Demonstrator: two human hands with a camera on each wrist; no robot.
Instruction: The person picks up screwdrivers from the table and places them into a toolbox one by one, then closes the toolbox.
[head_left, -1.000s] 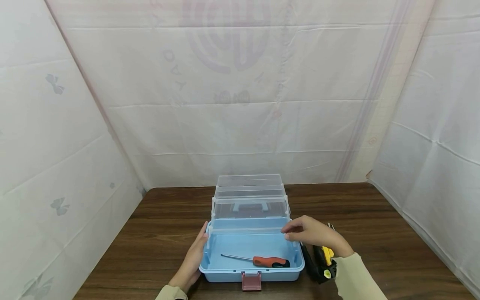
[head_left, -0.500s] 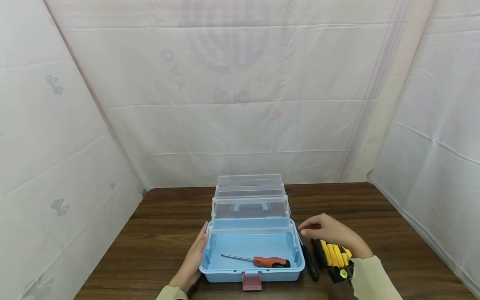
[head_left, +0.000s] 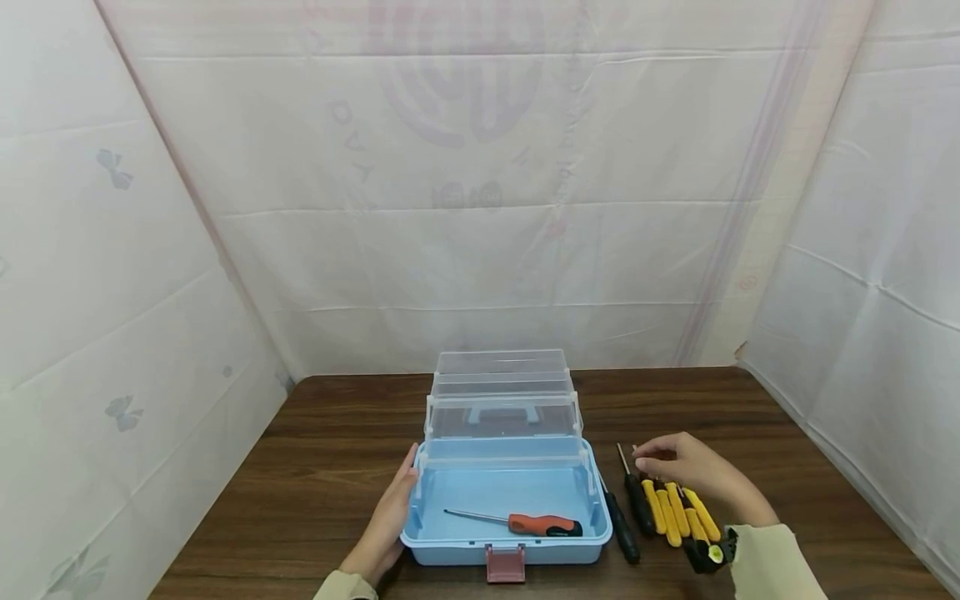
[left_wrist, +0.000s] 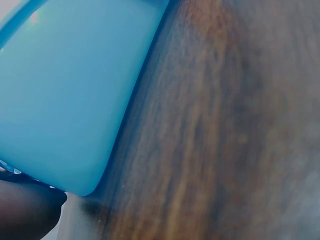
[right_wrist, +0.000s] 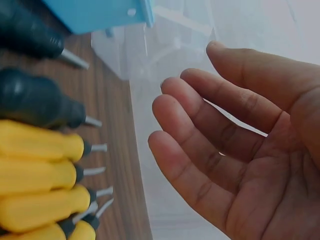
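A light blue toolbox (head_left: 450, 552) stands with its clear tiered lid (head_left: 501, 415) raised at the back. Inside lies an orange-and-black screwdriver (head_left: 534, 524), its shaft pointing left. My left hand (head_left: 386, 517) rests along the box's left side with straight fingers; the left wrist view shows the blue wall (left_wrist: 75, 90) close up. To the right of the box, my right hand (head_left: 701, 471) hovers over a row of screwdrivers, holding nothing. In the right wrist view its relaxed fingers (right_wrist: 200, 145) are apart from the yellow-handled screwdrivers (right_wrist: 40, 175) and black-handled ones (right_wrist: 40, 100).
One black-handled screwdriver (head_left: 621, 527) lies against the box's right side, another (head_left: 639, 504) beside it. Several yellow handles (head_left: 670, 512) line up farther right on the brown wooden table (head_left: 337, 450). White cloth (head_left: 480, 250) hangs behind and at both sides. A pink latch (head_left: 506, 565) hangs from the box front.
My right hand has moved right, from over the box's right edge to over the screwdrivers, uncovering more of their handles. My left hand, the box and the orange screwdriver stay put.
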